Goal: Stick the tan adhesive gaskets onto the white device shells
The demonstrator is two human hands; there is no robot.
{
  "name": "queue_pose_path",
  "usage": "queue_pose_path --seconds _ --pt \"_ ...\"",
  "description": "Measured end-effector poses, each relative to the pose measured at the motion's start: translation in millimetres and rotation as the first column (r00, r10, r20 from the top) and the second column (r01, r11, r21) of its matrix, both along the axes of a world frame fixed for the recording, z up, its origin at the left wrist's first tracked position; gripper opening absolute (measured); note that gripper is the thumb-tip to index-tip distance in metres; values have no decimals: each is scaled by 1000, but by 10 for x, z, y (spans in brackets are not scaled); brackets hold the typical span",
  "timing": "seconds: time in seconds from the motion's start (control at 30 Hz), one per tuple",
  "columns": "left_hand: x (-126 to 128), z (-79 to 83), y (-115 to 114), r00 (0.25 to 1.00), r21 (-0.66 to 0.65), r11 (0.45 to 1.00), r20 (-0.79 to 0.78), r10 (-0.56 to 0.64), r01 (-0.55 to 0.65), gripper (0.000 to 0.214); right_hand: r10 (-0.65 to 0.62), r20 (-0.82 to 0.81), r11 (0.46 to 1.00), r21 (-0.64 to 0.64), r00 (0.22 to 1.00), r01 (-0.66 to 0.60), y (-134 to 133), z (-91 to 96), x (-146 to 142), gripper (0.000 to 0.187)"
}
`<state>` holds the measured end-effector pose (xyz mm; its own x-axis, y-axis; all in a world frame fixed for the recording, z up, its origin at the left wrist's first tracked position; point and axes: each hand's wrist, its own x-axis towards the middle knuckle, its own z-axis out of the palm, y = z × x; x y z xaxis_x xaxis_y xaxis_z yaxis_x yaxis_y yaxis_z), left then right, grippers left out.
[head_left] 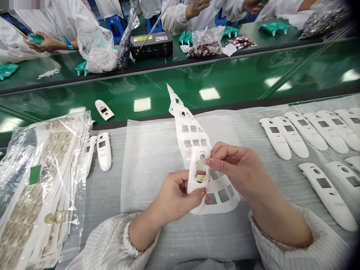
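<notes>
My left hand [177, 198] is wrapped round a white plastic device housing [194, 183], held upright with its small round hole at the top. An oval sticker [201, 176] with a yellowish film lies over the housing's window. At the sticker's upper right edge, the thumb and forefinger of my right hand [239, 165] are pinched together. Beneath and behind the housing is a white backing sheet [188, 127] with rows of square cut-outs; its far end curls up off the table.
White housings [323, 127] lie in rows at right; two more [104, 152] lie at left. A plastic bag [56, 150] of sticker sheets covers the left side. Another housing piece [104, 110] rests on the green conveyor [174, 86]. Co-workers in white coats [70, 22] work across it.
</notes>
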<state>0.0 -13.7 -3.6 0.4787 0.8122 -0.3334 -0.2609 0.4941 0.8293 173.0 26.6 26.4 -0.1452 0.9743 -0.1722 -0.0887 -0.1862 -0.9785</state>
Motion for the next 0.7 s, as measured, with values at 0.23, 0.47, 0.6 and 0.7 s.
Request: queue_pose_path --seconds 0.23,0.47,0.6,0.7 --pt "-19 15 27 1000 9 1000 26 -6 6 22 -18 43 1000 6 999 17 -24 4 -13 20" --pt "-28 6 3 999 19 1000 52 -18 17 19 -27 22 1000 7 999 27 -52 -16 -21 20" --pt "-29 10 9 998 15 1000 56 -11 10 22 -35 28 999 30 999 34 -56 -14 -17 20" --pt "-24 23 16 998 17 1000 55 -7 6 24 -40 26 998 41 999 39 -56 -11 -18 19"
